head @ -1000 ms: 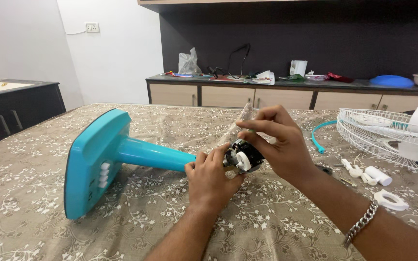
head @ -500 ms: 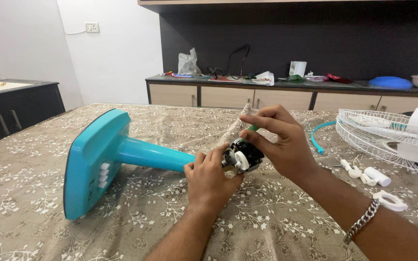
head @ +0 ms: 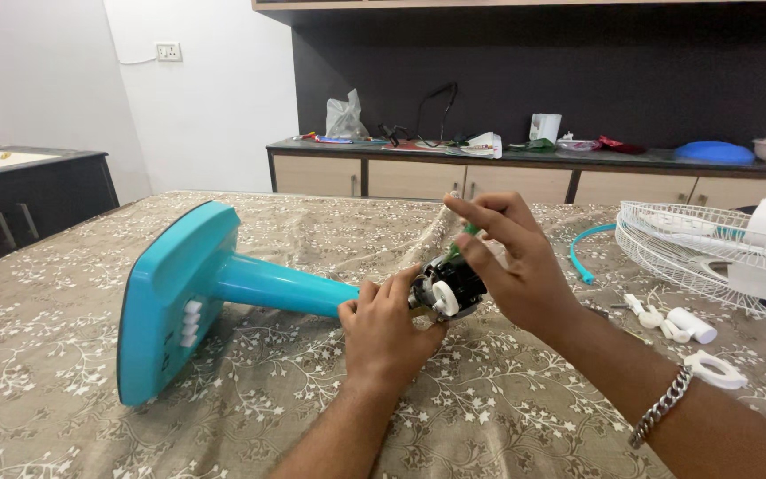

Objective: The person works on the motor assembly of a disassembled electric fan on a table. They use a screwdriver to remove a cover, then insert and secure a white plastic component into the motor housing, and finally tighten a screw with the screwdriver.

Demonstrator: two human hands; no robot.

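A turquoise fan stand (head: 197, 293) lies on its side on the patterned tablecloth, its flat base to the left with white buttons. At the right end of its neck sits a small black and white motor part (head: 447, 286). My left hand (head: 389, 330) wraps around the neck just below that part. My right hand (head: 516, 266) hovers over the part, its fingertips pinching a thin green-handled tool (head: 465, 238) that points down into it. A metal bracelet hangs on my right wrist.
A white wire fan guard (head: 711, 244) and a white fan piece lie at the right. Small white plastic parts (head: 671, 319) and a white ring (head: 715, 368) lie near my right forearm. A turquoise rim strip (head: 582, 248) curves beside the guard. A cluttered counter runs along the back wall.
My right hand has lifted slightly and its fingers have spread, now gripping the green tool at the motor part. The left hand and stand have stayed put.
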